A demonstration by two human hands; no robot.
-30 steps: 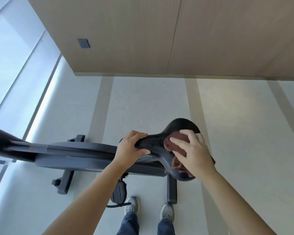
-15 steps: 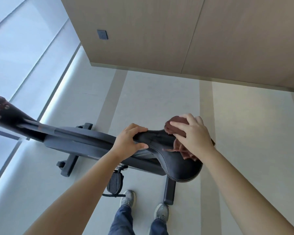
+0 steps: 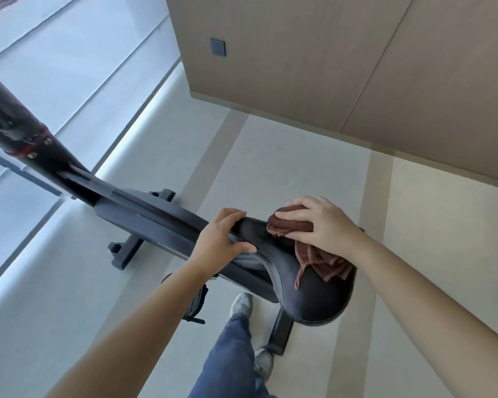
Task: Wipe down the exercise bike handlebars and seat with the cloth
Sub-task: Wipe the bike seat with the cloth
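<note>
Right hand (image 3: 325, 225) presses cloth (image 3: 319, 254) onto seat (image 3: 314, 300); left hand (image 3: 222, 242) grips nose.

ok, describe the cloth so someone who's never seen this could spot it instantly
Find the black exercise bike standing on the pale floor and follow it to its saddle. The cloth lies bunched on top of the saddle under the right hand: it is the only reddish-brown, soft, crumpled thing there.

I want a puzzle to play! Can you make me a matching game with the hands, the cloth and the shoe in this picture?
Things:
1. left hand
2. right hand
3. brown cloth
4. grey shoe

Places:
A. on the floor under the bike
B. gripping the narrow nose of the black bike seat
C. draped over the seat's top
D. pressing down on the cloth

Pairs: 1-B, 2-D, 3-C, 4-A
</note>
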